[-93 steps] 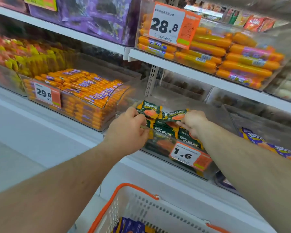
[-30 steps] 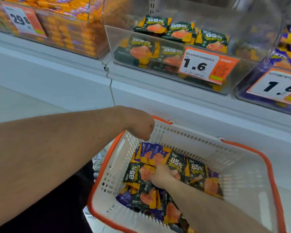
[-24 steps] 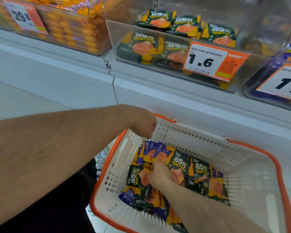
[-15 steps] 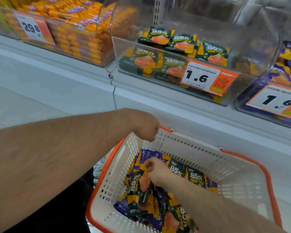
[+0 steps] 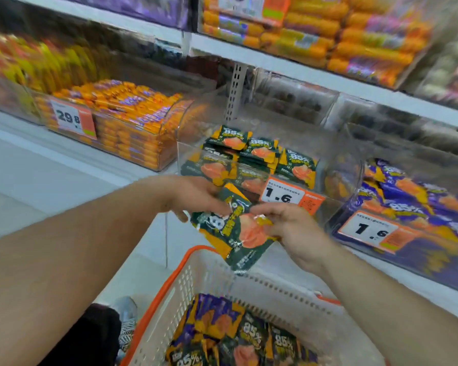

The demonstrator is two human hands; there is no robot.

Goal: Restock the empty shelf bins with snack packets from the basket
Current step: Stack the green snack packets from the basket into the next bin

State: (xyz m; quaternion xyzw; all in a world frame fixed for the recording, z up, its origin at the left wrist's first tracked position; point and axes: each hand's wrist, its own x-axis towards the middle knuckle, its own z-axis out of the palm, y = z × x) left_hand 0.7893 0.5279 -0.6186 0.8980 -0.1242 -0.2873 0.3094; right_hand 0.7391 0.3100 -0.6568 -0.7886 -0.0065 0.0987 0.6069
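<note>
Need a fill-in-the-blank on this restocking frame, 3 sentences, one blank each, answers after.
1. Both hands, left hand and right hand, hold dark green snack packets above the ____.
2. The price tag on the clear bin of matching green packets reads ____.
3. The basket has a rim coloured ____.

Missing words: basket; 1.6; orange

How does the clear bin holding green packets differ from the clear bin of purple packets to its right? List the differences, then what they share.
The green-packet bin is only partly filled, its right side bare; the purple-packet bin looks much fuller. Green packets lie in loose rows; purple packets lie jumbled. Both are clear bins on one shelf, each with an orange-and-white tag reading 1.6.
</note>
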